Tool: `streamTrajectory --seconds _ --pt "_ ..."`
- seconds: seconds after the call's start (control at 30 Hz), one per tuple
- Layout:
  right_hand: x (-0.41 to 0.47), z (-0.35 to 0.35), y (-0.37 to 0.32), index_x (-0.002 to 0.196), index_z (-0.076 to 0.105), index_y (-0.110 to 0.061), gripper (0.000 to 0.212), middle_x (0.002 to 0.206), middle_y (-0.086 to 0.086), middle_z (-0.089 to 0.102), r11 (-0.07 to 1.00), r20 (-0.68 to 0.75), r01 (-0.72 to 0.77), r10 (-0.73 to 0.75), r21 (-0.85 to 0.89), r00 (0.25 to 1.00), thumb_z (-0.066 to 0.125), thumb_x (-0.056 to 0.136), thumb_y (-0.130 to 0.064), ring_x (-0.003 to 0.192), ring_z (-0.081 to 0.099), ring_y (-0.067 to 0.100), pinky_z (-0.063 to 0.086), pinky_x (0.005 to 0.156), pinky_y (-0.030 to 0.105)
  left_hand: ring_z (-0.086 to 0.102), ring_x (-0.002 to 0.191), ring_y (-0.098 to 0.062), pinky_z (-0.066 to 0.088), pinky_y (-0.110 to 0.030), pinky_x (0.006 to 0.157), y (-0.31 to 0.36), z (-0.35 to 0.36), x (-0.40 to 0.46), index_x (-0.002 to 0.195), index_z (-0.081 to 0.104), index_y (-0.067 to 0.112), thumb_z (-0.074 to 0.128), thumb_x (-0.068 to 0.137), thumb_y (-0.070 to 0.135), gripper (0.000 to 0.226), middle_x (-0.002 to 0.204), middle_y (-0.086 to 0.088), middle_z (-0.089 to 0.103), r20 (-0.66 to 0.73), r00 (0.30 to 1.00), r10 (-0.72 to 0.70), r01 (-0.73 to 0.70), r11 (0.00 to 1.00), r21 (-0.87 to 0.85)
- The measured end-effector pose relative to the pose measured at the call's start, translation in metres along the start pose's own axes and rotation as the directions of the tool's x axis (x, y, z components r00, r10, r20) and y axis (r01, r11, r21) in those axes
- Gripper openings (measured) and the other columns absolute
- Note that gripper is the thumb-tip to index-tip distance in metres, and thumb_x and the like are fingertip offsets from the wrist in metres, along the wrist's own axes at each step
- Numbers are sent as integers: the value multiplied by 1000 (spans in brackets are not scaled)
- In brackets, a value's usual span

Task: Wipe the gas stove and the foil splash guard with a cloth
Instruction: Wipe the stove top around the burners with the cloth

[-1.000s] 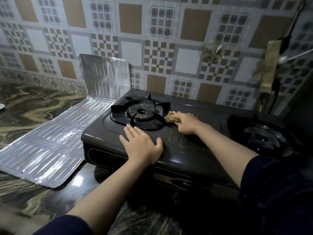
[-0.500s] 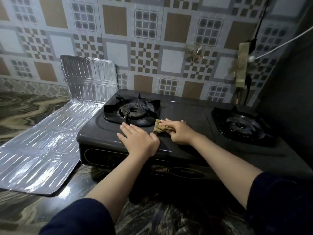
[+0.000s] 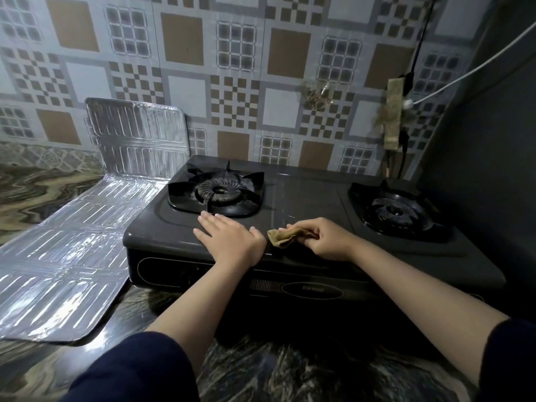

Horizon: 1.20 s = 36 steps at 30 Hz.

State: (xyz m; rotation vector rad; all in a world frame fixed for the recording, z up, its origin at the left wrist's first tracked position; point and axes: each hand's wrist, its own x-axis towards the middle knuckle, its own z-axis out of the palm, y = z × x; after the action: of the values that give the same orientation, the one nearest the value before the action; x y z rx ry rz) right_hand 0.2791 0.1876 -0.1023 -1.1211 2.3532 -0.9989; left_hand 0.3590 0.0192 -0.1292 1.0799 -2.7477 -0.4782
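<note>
Right hand (image 3: 324, 238): fingers (image 3: 304, 227) curled, pinching a small tan cloth (image 3: 282, 237). The cloth is soft, crumpled and folded; its left end sticks out past the fingers and rests on the stove (image 3: 304, 195) top, near the front edge, between the two burners. The part of the cloth inside the grip is hidden.

Left hand (image 3: 232, 237): fingers straight and together, palm pressed flat on the stove top, holding nothing. It lies just near of the left burner (image 3: 217, 192) and just left of the cloth; thumb and cloth are close but apart.

Stove: dark, smooth, slightly glossy metal body with rounded corners. Left burner has a ribbed round cap inside a black pronged grate. Right burner (image 3: 394, 211) is the same form but in shadow, detail hard to read. An oval badge on the front panel carries lettering too blurred to read; the panel's lower part is lost in darkness.

Foil guard (image 3: 72, 256): thin, shiny, ribbed sheet, creased. One panel stands upright against the wall (image 3: 179, 39); the rest lies flat on the counter (image 3: 261, 367) left of the stove, its left side cut off by the frame.

Counter: polished, swirled marble pattern. Wall: patterned square tiles. Both sleeves (image 3: 139, 369) dark, cut off at the bottom edge.
</note>
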Motion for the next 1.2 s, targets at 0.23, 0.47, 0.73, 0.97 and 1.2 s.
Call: streamTrajectory --seconds 0.23,0.47,0.73,0.97,1.2 --pt "-38 -27 9 114 64 -5 27 119 5 67 997 35 -38 36 71 999 50 92 3 112 60 7 41 102 14 -4 146 -41 1 -56 115 -3 1 -2 147 7 -12 35 90 50 89 155 -32 -1 -13 1000 9 -9 1000 -16" --pt "-32 -89 4 106 66 -29 24 105 0 71 958 202 -156 207 -240 957 53 94 -13 101 65 19 47 93 34 -7 146 -40 -5 -56 114 -6 2 -9 149 6 -6 29 89 52 87 156 -31 -3 -137 971 197 -186 979 85" --pt "20 -130 11 114 65 -10 24 105 8 67 977 -174 -188 170 -98 970 49 96 -13 99 61 23 46 81 29 -17 146 -17 -4 -36 118 18 -7 -10 154 0 7 13 62 93 127 159 -9 -16 239 724 648 -675 736 51" --pt "125 -128 37 126 55 -9 33 120 12 60 983 -387 -102 35 -154 922 47 94 -6 104 55 23 38 83 26 -19 145 -14 -7 -33 120 26 -2 1 153 -8 11 2 50 97 135 158 -5 -19 268 736 621 -672 719 180" --pt "186 -108 73 147 30 -25 47 157 2 24 918 -114 -207 179 -338 977 33 101 -23 144 21 27 16 114 46 -20 145 -13 -5 -34 121 31 4 9 153 -8 13 2 52 99 133 158 -2 -20 259 749 610 -657 734 173"
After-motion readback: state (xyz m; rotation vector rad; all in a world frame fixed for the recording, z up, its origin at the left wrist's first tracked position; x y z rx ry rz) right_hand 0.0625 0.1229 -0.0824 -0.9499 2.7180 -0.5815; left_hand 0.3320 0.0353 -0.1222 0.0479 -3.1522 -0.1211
